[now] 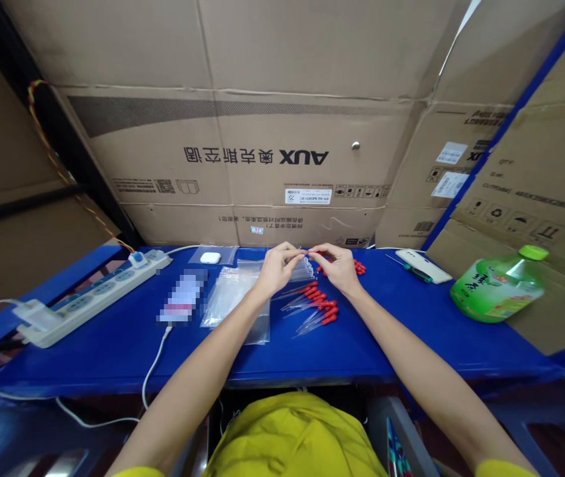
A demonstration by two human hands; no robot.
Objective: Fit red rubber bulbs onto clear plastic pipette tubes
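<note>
My left hand [280,265] and my right hand [336,266] meet fingertip to fingertip above the far part of the blue table. A small red rubber bulb [310,252] shows in the pinch of my right hand. The left fingers are closed on what looks like a glass dropper tube, mostly hidden by them. Under the hands lies a row of clear glass tubes [303,270]. Loose red bulbs [359,267] are heaped beside and behind my right hand. Nearer to me, several droppers with red bulbs [318,306] lie side by side, tips to the left.
Clear plastic bags [235,298] lie left of the droppers, with a phone [183,297], a white earbud case [210,258] and a power strip [98,295] farther left. On the right are a screwdriver [417,271], a white phone-like object [424,265] and a green bottle [498,288]. Cardboard [262,119] walls the back.
</note>
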